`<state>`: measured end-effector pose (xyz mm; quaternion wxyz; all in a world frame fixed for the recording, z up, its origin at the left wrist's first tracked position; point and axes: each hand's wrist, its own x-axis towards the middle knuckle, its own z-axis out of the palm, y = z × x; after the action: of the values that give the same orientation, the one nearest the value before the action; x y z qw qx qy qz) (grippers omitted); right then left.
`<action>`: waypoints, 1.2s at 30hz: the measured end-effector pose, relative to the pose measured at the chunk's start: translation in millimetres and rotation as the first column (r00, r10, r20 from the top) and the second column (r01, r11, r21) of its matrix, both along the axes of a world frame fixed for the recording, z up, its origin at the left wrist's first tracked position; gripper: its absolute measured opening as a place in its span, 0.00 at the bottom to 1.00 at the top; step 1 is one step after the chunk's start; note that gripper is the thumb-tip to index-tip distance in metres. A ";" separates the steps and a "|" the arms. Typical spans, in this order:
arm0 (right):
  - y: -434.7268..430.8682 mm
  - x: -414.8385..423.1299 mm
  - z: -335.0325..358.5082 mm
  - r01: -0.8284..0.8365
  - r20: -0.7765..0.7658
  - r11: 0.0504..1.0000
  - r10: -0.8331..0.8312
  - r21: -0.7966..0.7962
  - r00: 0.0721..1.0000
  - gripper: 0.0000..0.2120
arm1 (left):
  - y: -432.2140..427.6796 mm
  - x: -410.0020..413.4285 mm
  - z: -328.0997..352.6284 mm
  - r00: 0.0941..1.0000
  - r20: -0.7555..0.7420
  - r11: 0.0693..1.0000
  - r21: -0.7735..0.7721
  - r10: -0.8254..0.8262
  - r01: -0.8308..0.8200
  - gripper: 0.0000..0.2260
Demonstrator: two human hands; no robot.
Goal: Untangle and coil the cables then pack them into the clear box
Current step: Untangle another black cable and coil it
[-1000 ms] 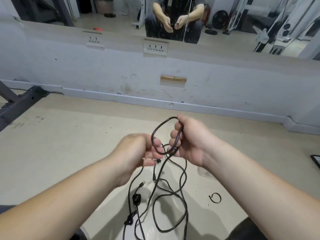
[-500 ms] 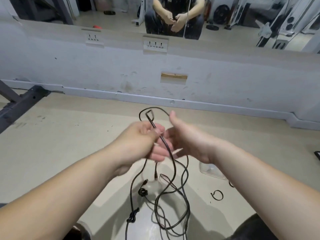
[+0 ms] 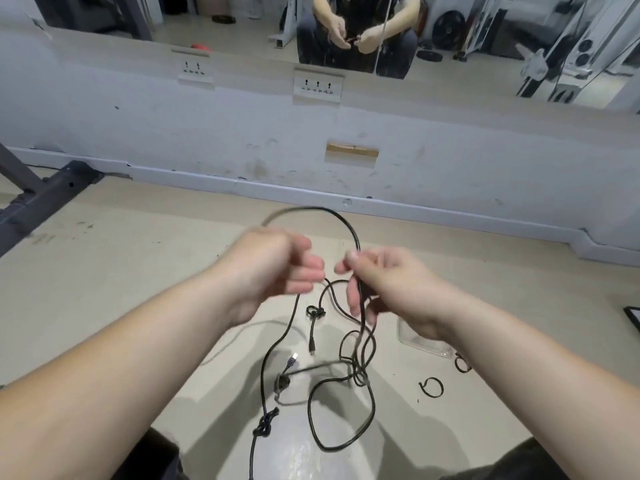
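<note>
Black cables (image 3: 314, 312) dangle knotted from left hand (image 3: 273, 268) and right hand (image 3: 391, 285).

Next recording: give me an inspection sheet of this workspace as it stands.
Surface: beige floor, scuffed.
Job's things: black cables tangled, knotted; clear box on the floor, partly hidden by the right wrist.
Clutter: two black ring ties near the box.
Grippers: left hand grips the cables; right hand pinches a strand.
Cables: loop arcs between the hands, rest trails to the floor.
Surroundings: wall sockets, mirror, dark metal frame at left.
</note>
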<state>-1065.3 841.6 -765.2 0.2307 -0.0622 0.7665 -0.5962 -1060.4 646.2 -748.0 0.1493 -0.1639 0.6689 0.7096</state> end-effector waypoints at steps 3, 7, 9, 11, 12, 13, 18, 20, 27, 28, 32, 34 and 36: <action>-7.4 -9.4 10.9 0.148 0.107 0.960 -0.125 -0.239 0.986 0.16 | 14.7 23.2 -19.8 0.870 0.047 0.837 -0.251 -0.491 0.486 0.12; -16.2 -19.1 18.7 0.240 0.267 0.885 -0.139 -0.398 0.954 0.17 | 25.7 42.6 -37.9 0.762 0.073 0.707 -0.325 -0.644 0.629 0.14; -18.8 -24.4 22.6 0.302 0.341 0.821 -0.141 -0.485 0.929 0.18 | 25.9 41.0 -38.0 0.791 -0.043 0.732 -0.413 -0.610 0.542 0.06; -16.3 -28.5 25.9 0.323 0.363 0.789 -0.136 -0.523 0.922 0.20 | 24.4 33.9 -32.8 0.849 -0.146 0.806 -0.428 -0.508 0.409 0.03; -12.5 -30.1 25.6 0.292 0.329 0.826 -0.138 -0.482 0.934 0.20 | 23.1 29.2 -27.7 0.886 -0.185 0.857 -0.400 -0.424 0.326 0.05; -7.4 -30.6 24.1 0.233 0.256 0.895 -0.140 -0.381 0.957 0.20 | 21.1 23.8 -21.4 0.918 -0.216 0.906 -0.344 -0.333 0.247 0.06; 2.4 -6.7 3.8 -0.211 0.004 0.949 0.217 0.235 0.976 0.13 | 4.2 1.9 10.4 0.975 -0.220 0.993 0.114 0.034 -0.009 0.08; 2.7 0.1 1.3 -0.257 -0.020 0.937 0.269 0.238 0.963 0.15 | 1.3 -0.6 15.5 0.978 -0.180 0.968 0.245 0.102 -0.055 0.08; 3.7 -2.4 4.4 -0.155 -0.177 0.955 0.203 0.253 0.963 0.13 | 2.7 -1.9 11.4 0.974 -0.097 0.957 0.232 0.204 -0.177 0.06; 2.1 -4.2 5.0 -0.107 -0.186 0.970 0.149 0.219 0.971 0.14 | 3.4 1.1 6.6 0.986 -0.101 0.988 0.092 0.133 -0.124 0.06; 0.9 -12.0 4.4 0.007 -0.215 0.998 0.007 0.067 0.977 0.14 | 15.9 22.8 -8.0 0.970 -0.051 0.968 -0.097 -0.237 0.231 0.11; -0.8 -12.9 1.8 0.016 -0.237 1.000 -0.010 0.025 0.971 0.14 | 21.4 28.5 -10.8 0.961 -0.031 0.961 -0.026 -0.277 0.276 0.14; -2.8 -13.0 0.5 0.025 -0.257 1.000 -0.025 -0.003 0.966 0.14 | 22.4 27.7 -11.4 0.973 0.004 0.969 0.099 -0.230 0.228 0.13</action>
<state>-1078.2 838.8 -764.8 0.1217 -0.1292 0.7907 -0.5859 -1032.6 668.6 -759.4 0.2431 -0.0835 0.6464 0.7184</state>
